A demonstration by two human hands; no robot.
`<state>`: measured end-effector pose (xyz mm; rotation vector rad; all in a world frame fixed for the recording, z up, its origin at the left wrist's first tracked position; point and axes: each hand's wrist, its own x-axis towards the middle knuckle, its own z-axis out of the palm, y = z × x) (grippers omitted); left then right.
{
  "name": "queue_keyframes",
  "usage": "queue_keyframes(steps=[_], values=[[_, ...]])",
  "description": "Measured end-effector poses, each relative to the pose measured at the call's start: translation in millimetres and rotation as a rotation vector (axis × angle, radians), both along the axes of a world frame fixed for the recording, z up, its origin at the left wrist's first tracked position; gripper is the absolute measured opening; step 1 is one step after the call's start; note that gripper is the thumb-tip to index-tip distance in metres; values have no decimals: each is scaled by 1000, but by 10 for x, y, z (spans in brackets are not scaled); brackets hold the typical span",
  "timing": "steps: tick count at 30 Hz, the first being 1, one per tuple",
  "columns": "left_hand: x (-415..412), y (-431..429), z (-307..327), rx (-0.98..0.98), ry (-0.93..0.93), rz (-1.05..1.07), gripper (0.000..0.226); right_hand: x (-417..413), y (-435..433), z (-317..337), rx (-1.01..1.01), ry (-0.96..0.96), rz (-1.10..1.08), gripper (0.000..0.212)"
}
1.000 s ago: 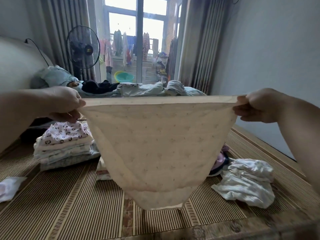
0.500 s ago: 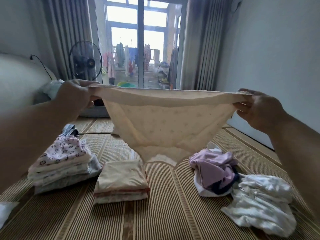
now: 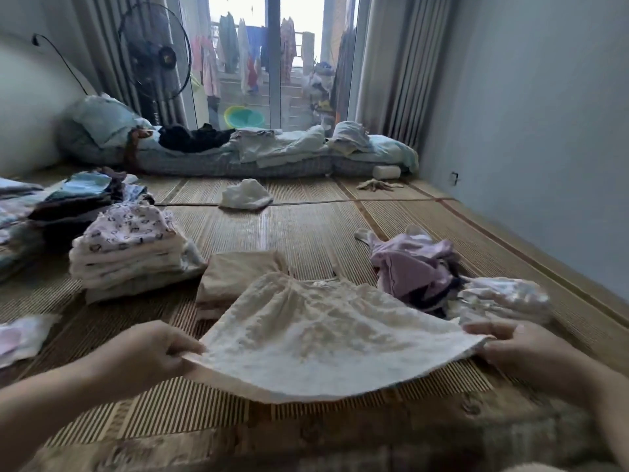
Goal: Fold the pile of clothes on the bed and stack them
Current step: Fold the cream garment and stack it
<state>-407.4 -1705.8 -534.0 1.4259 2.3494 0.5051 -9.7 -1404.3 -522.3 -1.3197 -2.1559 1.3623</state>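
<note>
Hands are holding the cream cloth (image 3: 316, 332) flat.
Left hand (image 3: 149, 352) and right hand (image 3: 520, 349) are pinching its side-to-side wide edge; its narrow end is pointing away, touching the tan pile (image 3: 231, 277).

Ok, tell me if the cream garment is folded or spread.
Spread: the cream garment is stretched wide, left hand and right hand holding its corners.

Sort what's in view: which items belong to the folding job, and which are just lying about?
Job in hand:
- cream garment, pinched at its near corners by the left hand and the right hand
- printed folded stack
- beige folded stack
- unfolded purple heap
- crumpled white garment

Lying about:
- fan
- green basin
- rolled bedding
- hanging laundry outside
</note>
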Motion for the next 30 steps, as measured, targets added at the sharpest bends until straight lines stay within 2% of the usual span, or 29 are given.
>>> queue_keyframes(steps=[2,4,6,8,10,13,16,18,20,23,26,30], values=[[80,-183,-286,-4,-23,-21,26,78,-102,-177,-41,-21,30,45],[145,-312,-495,102,5,-65,38,98,-203,-322,41,-57,8,46],[122,-375,-643,196,105,-98,49,102,-276,-409,124,-33,-44,33],[138,-402,-716,194,257,-154,52,129,-326,-443,117,51,-91,18],[140,-446,-746,217,259,-193,48,166,-384,-446,86,106,-117,9],[130,-547,-685,371,157,-220,13,263,-409,-483,84,141,-143,14],[147,-662,-668,449,90,-192,31,434,-396,-503,9,253,-155,21],[214,-742,-677,489,36,-241,28,562,-373,-523,-57,351,-116,27],[271,-836,-720,500,-114,-257,27,656,-342,-567,-153,481,-115,29],[295,-943,-766,494,-265,-157,21,642,-362,-565,-237,594,-183,20],[334,-808,-724,559,-286,-39,37,456,-363,-499,-193,531,-254,22],[216,-345,-550,669,-536,192,21,34,-173,-376,-80,474,-342,16]])
